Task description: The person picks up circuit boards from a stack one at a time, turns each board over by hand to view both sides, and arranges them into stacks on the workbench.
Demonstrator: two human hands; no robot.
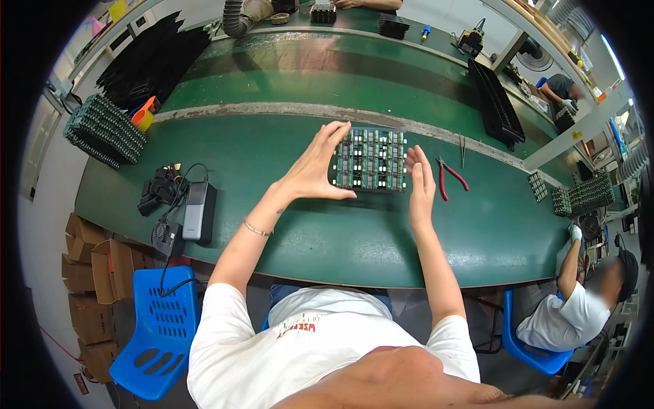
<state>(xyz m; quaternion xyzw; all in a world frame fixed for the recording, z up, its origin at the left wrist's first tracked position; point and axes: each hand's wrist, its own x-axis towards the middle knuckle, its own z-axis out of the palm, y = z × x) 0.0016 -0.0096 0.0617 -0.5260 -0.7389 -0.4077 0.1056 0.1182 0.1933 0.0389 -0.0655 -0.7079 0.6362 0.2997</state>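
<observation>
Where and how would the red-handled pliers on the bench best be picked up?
Probably by both red handles, the right hand coming from the near side: the pliers lie flat, handles spread toward that side, jaws pointing away.

**Green bench: surface and contents**

The bench [327,262] has a glossy green top and spans the middle of the frame. At left stands a large stack of circuit boards [104,133]; to its right, an orange-and-yellow item [144,115]. Below these lie tangled black cables [162,189] and a grey box-shaped device [197,213]. Centre: a circuit-board block [370,160]; contact with the surface undetermined. Right of centre: red-handled pliers [450,178], with tweezers [462,151] near. Far right: a small board panel [538,187] and another board stack [589,194].
</observation>
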